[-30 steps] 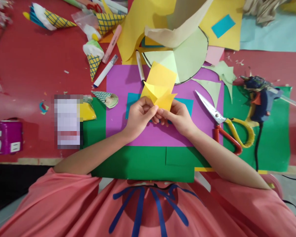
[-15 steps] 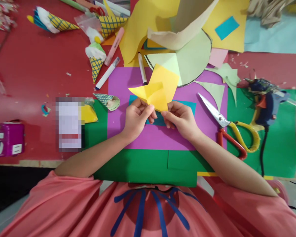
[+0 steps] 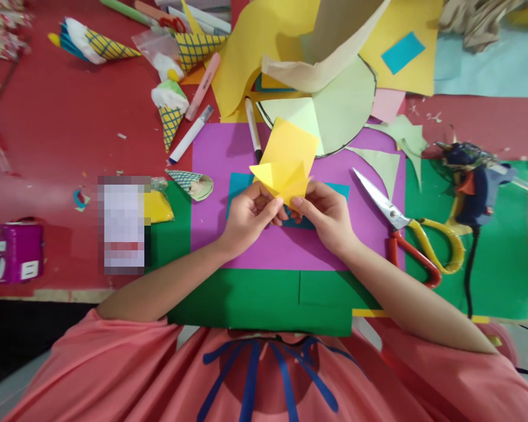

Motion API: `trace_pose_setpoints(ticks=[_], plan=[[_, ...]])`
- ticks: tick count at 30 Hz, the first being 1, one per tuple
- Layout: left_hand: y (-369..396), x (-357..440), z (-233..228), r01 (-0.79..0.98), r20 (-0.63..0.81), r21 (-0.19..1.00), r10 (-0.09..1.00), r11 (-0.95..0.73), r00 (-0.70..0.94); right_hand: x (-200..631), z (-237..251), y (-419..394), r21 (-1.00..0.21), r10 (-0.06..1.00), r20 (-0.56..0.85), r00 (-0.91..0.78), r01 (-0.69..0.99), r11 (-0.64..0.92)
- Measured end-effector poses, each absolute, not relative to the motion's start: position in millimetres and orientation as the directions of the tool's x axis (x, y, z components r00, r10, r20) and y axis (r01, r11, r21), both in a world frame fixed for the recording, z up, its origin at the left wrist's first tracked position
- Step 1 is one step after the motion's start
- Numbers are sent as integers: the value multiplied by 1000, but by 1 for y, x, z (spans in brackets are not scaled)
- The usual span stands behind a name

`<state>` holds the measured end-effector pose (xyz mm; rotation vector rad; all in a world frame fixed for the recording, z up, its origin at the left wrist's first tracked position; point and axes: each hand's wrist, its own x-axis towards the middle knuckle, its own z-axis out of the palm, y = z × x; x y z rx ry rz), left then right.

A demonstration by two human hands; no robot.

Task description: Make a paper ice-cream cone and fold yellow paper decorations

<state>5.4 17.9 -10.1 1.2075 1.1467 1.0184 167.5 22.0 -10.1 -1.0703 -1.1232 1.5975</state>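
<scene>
A small folded piece of yellow paper is pinched at its lower edge between my two hands. My left hand grips its lower left with the thumb on top, and my right hand grips its lower right the same way. The paper's top edge stands up in creased points. Behind it lies a flat yellow paper square. Beneath my hands a blue paper strip rests on the purple sheet. The undersides of the fingers are partly hidden.
Scissors with red and yellow handles lie at right, beside a glue gun. Paper ice-cream cones, markers and a pale green paper circle lie farther back. A purple box is at far left.
The folded yellow paper's raised points have shifted right and spread on both sides. My left hand has moved slightly right, nearer my right hand.
</scene>
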Motion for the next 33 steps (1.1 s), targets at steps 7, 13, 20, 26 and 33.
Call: trace_pose_setpoints(ticks=[7, 13, 20, 26, 33], plan=[[31, -12, -19, 306, 584, 780, 811, -546, -38, 171, -8, 24, -972, 956, -160, -245, -132, -196], [37, -28, -6, 523, 541, 625, 804, -579, 244, 172, -12, 23, -994, 971, -93, -222, 73, -78], [22, -27, -9, 555, 554, 471, 720, -686, 419, 173, -15, 23, -989, 981, -13, -191, 148, 15], [16, -22, -7, 588, 649, 154, 529, -794, 546, 173, -11, 22, -983, 991, 49, -123, 173, 70], [19, -20, -7, 507, 631, 385, 621, -771, 466, 175, -4, 23, -993, 995, -1, -95, 122, 10]])
